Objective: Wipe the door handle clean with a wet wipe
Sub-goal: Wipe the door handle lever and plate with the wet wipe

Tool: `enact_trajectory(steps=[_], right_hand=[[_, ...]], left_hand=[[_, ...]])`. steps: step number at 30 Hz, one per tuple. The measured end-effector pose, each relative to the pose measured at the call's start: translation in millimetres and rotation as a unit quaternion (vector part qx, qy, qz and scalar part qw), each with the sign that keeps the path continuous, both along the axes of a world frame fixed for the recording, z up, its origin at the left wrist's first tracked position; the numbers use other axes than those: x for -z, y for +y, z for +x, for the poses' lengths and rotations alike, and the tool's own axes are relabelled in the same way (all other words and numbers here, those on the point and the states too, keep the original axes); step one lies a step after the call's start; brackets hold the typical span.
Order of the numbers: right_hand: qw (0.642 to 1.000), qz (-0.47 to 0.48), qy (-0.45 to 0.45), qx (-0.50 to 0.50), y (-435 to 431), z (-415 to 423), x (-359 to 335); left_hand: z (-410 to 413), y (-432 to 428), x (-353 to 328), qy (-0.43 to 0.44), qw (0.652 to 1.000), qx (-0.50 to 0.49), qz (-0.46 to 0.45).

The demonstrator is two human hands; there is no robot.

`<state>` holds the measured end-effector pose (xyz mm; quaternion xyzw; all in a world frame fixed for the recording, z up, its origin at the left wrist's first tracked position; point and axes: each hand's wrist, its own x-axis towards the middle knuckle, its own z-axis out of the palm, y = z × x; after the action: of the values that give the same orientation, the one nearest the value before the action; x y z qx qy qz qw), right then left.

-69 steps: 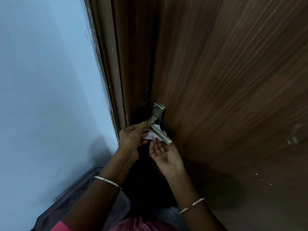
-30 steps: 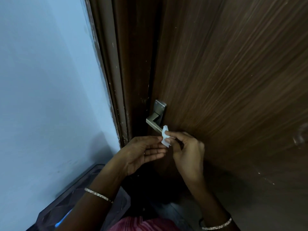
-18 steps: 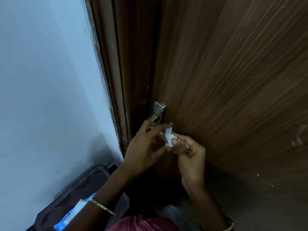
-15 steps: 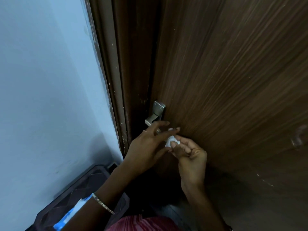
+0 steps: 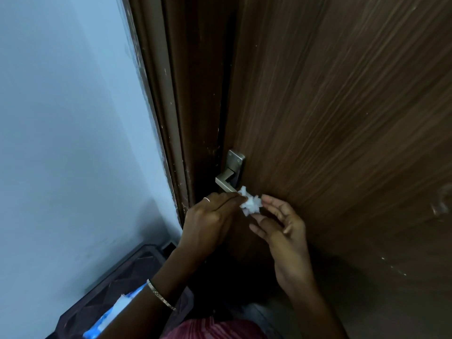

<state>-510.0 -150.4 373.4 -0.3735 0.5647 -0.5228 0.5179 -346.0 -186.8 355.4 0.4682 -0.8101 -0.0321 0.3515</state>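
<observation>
Fingertips (image 5: 238, 198) of the left hand (image 5: 210, 216) pinch the crumpled wet wipe (image 5: 250, 204) at the end of the lever door handle (image 5: 223, 183), the right hand (image 5: 281, 228) loosely open just beside it; so light a pinch on a bunched wad could let it drop

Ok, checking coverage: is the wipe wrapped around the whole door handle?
No, the crumpled wipe is bunched at one end of the handle, pinched by the left hand, and the rest shows bare metal.
</observation>
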Motion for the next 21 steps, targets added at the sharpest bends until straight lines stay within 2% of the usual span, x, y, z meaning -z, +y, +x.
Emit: enact_trajectory(steps=[10, 14, 18, 21], right_hand=[[0.998, 0.025, 0.026, -0.055, -11, -6, -2], [0.997, 0.028, 0.033, -0.062, -13, -7, 0], [0.997, 0.026, 0.035, -0.056, -12, -6, 4], [0.997, 0.024, 0.037, -0.056, -13, -6, 4]], left_hand=[[11, -37, -6, 0.039, 0.985, -0.157, 0.064], [1, -48, 7, 0.117, 0.96, -0.19, 0.168], [0, -46, 22, 0.205, 0.916, -0.158, 0.307], [-2, -39, 23, 0.246, 0.899, -0.154, 0.327]])
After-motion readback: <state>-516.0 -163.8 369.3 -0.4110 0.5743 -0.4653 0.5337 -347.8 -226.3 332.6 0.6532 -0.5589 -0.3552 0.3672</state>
